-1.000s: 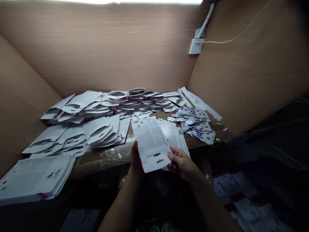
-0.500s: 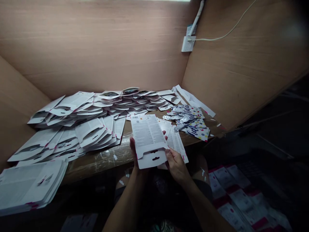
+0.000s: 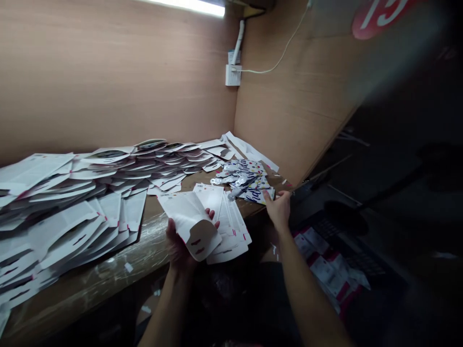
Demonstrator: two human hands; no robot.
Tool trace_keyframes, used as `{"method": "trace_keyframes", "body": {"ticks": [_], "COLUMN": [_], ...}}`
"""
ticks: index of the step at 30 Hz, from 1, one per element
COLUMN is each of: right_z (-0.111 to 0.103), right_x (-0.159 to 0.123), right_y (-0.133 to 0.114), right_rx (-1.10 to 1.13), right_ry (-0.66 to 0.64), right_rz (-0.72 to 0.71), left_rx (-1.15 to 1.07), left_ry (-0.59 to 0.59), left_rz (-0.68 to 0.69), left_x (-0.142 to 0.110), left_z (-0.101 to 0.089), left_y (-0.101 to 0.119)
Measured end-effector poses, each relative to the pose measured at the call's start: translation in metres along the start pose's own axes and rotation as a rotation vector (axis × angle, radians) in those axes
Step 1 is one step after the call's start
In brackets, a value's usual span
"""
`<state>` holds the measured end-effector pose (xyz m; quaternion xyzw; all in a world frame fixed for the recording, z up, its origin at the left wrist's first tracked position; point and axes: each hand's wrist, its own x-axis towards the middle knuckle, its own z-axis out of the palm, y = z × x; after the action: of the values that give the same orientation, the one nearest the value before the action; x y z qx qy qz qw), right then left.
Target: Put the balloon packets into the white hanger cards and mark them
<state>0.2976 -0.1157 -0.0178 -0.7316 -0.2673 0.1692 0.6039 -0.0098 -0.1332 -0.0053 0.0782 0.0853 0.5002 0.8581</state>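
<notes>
White card (image 3: pixel 188 217) with pink edge marks; multicoloured polka-dot packaging (image 3: pixel 261 183).

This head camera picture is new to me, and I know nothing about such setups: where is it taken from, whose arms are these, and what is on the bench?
There is no machine here. This is one person's own view, from a camera worn on the head that looks forward and down, so the two bare arms are that person's. The left hand holds a white hang-tab card with slots near one end. The right hand is open, nearest to polka-dot printed pieces with silver foil. The bench carries overlapping rows of white printed cards. At lower right, more cards with red marks lie lower down in the dark.
</notes>
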Motion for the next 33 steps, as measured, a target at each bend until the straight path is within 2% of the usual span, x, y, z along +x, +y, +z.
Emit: {"method": "trace_keyframes", "body": {"ticks": [1,3,7,11,13,14,16,18,19,22,24,26,28,30,33], "right_z": [-0.003,-0.009,-0.020,-0.030,-0.035,-0.038,-0.044,-0.050,-0.052,-0.050,-0.040,-0.028,-0.016,-0.009,-0.005], "right_x": [0.016,0.031,0.015,0.007,0.006,0.002,-0.015,-0.045,-0.063,-0.110,-0.130,-0.138,-0.143,-0.148,-0.164], "right_y": [0.009,0.027,0.051,0.049,0.041,0.036,0.023,0.008,-0.001,-0.031,-0.049,-0.061,-0.066,-0.065,-0.061], "right_rx": [0.045,0.135,0.267,0.361,0.423,0.455,0.462,0.339,0.248,0.033,-0.072,-0.174,-0.256,-0.314,-0.293], "right_ry": [-0.006,-0.099,-0.256,-0.420,-0.442,-0.435,-0.388,-0.361,-0.401,-0.752,-0.906,-0.882,-0.819,-0.757,-0.571], "right_rz": [0.096,0.227,0.320,0.404,0.378,0.322,0.109,-0.198,-0.380,-0.993,-1.286,-1.405,-1.417,-1.372,-1.257], "left_rx": [-0.004,-0.007,0.000,0.004,0.005,0.006,0.010,0.013,0.010,0.002,0.025,0.068,0.103,0.110,0.078], "left_ry": [0.003,0.005,-0.025,-0.006,0.013,0.023,0.051,0.087,0.102,0.118,0.109,0.101,0.098,0.104,0.141], "left_rz": [-0.006,-0.008,0.008,0.044,0.056,0.068,0.089,0.095,0.094,0.058,0.016,0.003,0.009,0.005,0.037], "left_x": [0.001,0.002,0.003,0.005,0.005,0.005,0.004,0.004,0.005,0.005,0.003,-0.001,-0.004,-0.006,-0.009], "left_z": [-0.001,-0.002,-0.001,0.004,0.008,0.011,0.016,0.021,0.024,0.031,0.034,0.036,0.038,0.039,0.039], "left_y": [0.000,0.001,0.006,0.010,0.011,0.010,0.007,0.004,0.002,-0.002,-0.004,-0.007,-0.011,-0.016,-0.018]}}
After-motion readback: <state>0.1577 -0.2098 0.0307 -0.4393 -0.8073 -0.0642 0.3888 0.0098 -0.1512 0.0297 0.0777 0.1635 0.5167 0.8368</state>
